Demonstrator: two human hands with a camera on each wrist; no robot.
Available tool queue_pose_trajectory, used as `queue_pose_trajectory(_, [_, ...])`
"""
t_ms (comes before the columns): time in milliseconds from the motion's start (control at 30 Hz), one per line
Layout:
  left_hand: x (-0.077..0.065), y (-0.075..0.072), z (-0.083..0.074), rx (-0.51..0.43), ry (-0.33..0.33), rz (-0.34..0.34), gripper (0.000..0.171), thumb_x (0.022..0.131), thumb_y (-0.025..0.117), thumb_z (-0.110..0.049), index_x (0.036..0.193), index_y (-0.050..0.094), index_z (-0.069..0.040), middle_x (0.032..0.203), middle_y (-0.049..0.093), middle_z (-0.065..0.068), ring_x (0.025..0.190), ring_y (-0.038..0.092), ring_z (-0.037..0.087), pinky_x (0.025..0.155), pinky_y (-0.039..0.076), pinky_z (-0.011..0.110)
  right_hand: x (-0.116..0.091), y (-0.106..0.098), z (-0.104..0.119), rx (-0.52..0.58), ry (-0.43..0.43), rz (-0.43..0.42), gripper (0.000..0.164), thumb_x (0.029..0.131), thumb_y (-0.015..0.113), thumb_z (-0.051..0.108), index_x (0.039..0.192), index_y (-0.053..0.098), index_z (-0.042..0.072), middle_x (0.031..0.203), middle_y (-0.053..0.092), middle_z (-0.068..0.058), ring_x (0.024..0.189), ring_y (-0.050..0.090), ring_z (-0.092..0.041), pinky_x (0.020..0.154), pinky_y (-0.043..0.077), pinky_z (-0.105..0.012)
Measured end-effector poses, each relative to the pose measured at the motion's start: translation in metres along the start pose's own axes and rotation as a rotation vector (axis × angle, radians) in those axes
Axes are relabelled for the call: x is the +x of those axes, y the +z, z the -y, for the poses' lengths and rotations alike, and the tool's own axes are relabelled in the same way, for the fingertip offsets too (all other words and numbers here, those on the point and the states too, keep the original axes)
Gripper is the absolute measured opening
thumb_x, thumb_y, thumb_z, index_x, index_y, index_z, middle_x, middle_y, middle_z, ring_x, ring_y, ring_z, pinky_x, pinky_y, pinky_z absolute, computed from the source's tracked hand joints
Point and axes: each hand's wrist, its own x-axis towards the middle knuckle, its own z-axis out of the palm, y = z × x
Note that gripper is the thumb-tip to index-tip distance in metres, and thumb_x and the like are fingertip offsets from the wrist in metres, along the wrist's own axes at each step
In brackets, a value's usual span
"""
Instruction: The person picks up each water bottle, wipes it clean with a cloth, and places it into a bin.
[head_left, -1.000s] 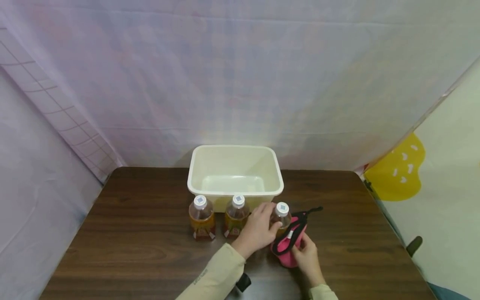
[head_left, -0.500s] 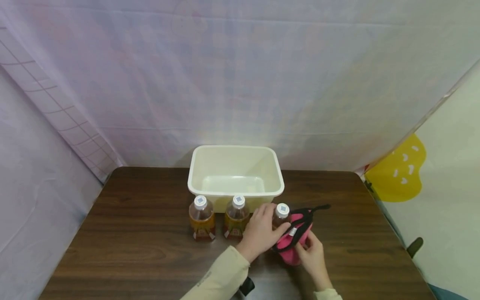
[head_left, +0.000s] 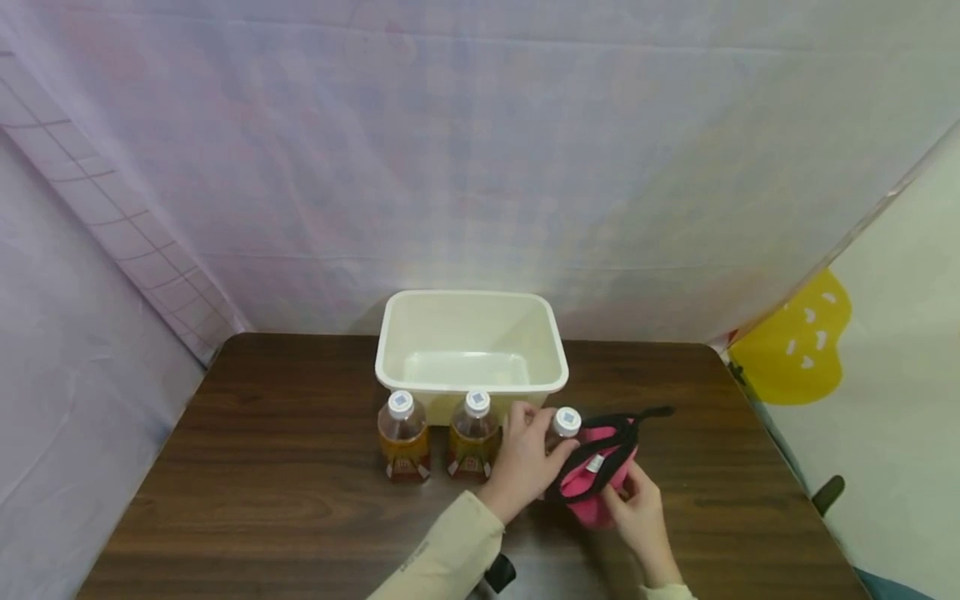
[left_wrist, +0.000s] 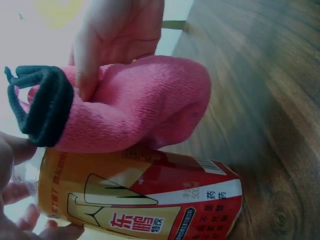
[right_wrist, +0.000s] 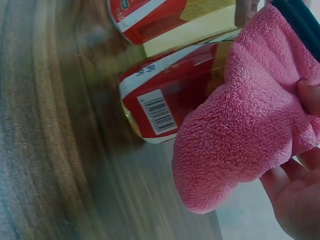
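Note:
A pink terry-cloth pouch with a dark-trimmed mouth, a cord and a white tag hangs in my right hand. My right thumb and fingers pinch its side, as the right wrist view shows with the cloth in front. My left hand holds the upper part of the rightmost drink bottle, which has a white cap. In the left wrist view the bottle's red and yellow label shows just beneath the pouch. From the head, hand and pouch hide most of that bottle's body.
Two similar bottles stand left of my left hand, a middle one and a left one. Behind them a cream plastic basin stands near the back edge of the dark wooden table. Curtains hang behind and beside it.
My right hand has shifted right with the pouch, whose cord also points farther right. The left hand has moved slightly right, staying at the bottle. The other bottles and basin keep their places.

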Motion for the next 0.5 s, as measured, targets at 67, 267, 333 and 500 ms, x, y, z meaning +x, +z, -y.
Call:
queue_pose_trajectory(67, [-0.0003,0.0008,0.0000,0.007,0.018,-0.011,0.040,0.080,0.068,-0.034,0.111,0.062,-0.011,0.101,0.042,0.005,0.093,0.042,0.019,0.076,0.043,0.027,0.0002,-0.0019,0.0011,0.013,-0.011,0.006,0.025,0.069,0.059,-0.022,0.088,0.058,-0.006,0.078,0.056,0.022,0.071,0.055,0.007,0.057,0.047,-0.009])
queue_pose_trajectory(267, [0.0000,0.0009,-0.0001,0.007,0.023,0.003,0.043,0.079,0.069,-0.032,0.113,0.057,-0.008,0.101,0.048,0.003,0.092,0.045,0.017,0.077,0.043,0.026,0.0008,-0.0046,0.0024,0.052,-0.033,0.020,0.039,0.069,0.058,-0.023,0.088,0.062,0.011,0.080,0.057,0.022,0.074,0.056,0.008,0.057,0.047,-0.009])
queue_pose_trajectory(333, [0.0004,-0.0010,-0.0008,-0.008,0.011,0.021,0.040,0.079,0.069,-0.031,0.109,0.055,-0.009,0.101,0.050,0.002,0.091,0.046,0.016,0.077,0.043,0.025,0.0009,-0.0052,0.0026,0.064,-0.040,0.020,0.048,0.068,0.058,-0.023,0.090,0.061,0.020,0.081,0.058,0.022,0.074,0.056,0.008,0.057,0.047,-0.009])
queue_pose_trajectory(500, [0.0000,-0.0050,-0.0010,-0.018,-0.008,0.058,0.034,0.080,0.068,-0.031,0.104,0.053,-0.011,0.100,0.052,-0.001,0.089,0.047,0.013,0.072,0.044,0.023,0.0026,-0.0067,0.0048,0.080,-0.054,0.030,0.055,0.068,0.058,-0.024,0.092,0.060,0.025,0.081,0.058,0.020,0.074,0.055,0.006,0.057,0.047,-0.010])
